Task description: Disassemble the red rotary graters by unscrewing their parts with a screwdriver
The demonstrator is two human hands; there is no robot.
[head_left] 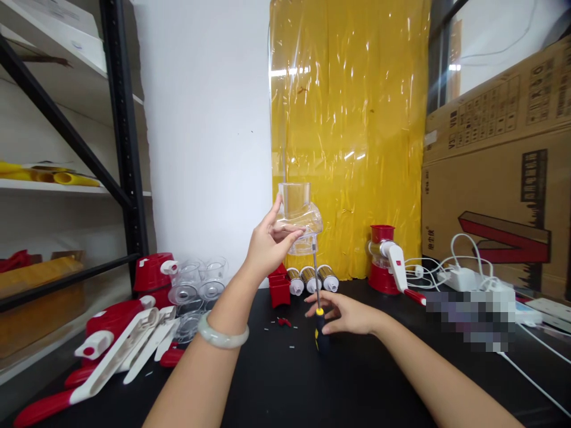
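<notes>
My left hand is closed on a clear plastic housing, holding it raised above the black table with its square opening upward. Below it stands a screwdriver with a dark blue and yellow handle, nearly vertical, shaft up. Its tip meets a small part at the housing's right underside. At the top of the handle is my right hand: the thumb lies against the handle and the fingers curve loosely behind the shaft. A small red piece and several tiny metal pins lie on the tabletop behind the screwdriver.
Red bases, clear plastic parts and white cranks with red handles crowd the left. At the back are a red bin-like part and three cylinders. A hand-cranked machine, white cables and a large carton occupy the right.
</notes>
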